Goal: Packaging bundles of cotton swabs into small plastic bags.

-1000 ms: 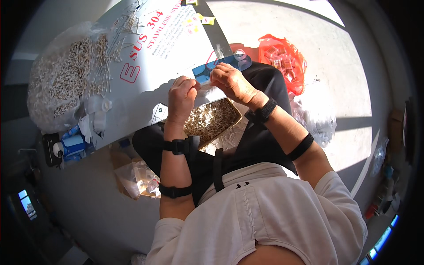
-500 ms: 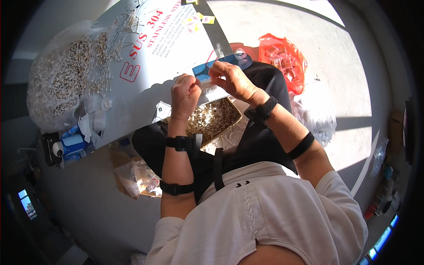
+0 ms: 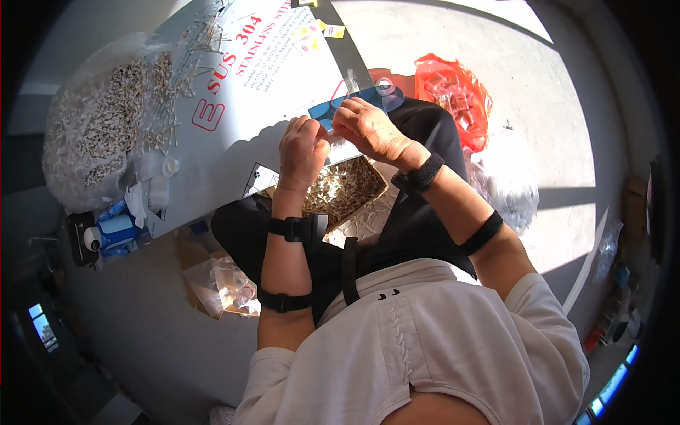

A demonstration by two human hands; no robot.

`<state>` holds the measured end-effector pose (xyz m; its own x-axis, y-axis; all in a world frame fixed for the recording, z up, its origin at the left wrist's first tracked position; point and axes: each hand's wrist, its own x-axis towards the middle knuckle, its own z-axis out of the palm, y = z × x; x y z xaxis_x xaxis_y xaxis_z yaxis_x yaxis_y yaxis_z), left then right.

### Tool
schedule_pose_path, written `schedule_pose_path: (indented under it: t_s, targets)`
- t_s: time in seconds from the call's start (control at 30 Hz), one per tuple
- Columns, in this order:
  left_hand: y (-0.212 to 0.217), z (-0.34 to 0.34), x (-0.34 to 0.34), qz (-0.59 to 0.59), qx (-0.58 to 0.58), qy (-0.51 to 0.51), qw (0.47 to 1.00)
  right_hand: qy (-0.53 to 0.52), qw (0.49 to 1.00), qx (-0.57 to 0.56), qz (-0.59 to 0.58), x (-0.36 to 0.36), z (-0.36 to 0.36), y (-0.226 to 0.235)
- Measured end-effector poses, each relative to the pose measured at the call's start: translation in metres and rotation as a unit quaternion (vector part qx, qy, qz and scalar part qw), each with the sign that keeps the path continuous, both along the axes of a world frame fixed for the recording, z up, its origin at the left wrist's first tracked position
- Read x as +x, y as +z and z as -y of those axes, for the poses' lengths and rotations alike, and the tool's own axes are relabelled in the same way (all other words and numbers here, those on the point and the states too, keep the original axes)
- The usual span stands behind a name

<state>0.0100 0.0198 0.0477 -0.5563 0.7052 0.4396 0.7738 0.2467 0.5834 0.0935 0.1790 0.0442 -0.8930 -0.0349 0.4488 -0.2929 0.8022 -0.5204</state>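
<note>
- Small translucent item [image 3: 337, 139]: at the fingertips, by the table's near edge.
- Left hand [image 3: 301, 154], right hand [image 3: 373, 132]: fingers curled; can't tell which of the 2 grips it.
- I'd pinch lightly, wrists steady.
- Box [image 3: 384, 190] of sticks below.
- Table [image 3: 223, 166]: printed film, clear bag [image 3: 59, 138] left.
- Floor [image 3: 542, 120]: sunlit, red bag [image 3: 480, 129].

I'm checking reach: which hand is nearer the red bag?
Right. The right hand is left of the red bag, slightly lower in view; the left hand is farther left.

White-capped blue bottle [image 3: 119, 232] and cardboard box [image 3: 194, 256] with clear plastic [image 3: 221, 282]
</note>
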Motion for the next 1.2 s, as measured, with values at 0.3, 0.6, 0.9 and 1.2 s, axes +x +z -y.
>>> schedule_pose_path:
  t_s: [0.3, 0.6, 0.9, 1.2]
  targets:
    - [-0.002, 0.011, -0.008, 0.223, -0.038, -0.015, 0.974, -0.015, 0.961, -0.216, 0.174, 0.009, -0.010, -0.003]
    - [0.001, 0.009, -0.017, 0.241, -0.077, -0.027, 0.967, -0.004, 0.994, -0.076, 0.074, 0.004, -0.007, 0.009]
    - [0.005, 0.003, -0.020, 0.368, -0.125, -0.045, 0.920, -0.026, 0.915, -0.278, 0.291, -0.006, 0.000, 0.019]
    - [0.019, -0.001, -0.009, 0.073, -0.164, -0.074, 0.981, 0.034, 0.998, 0.042, 0.037, 0.004, 0.003, 0.007]
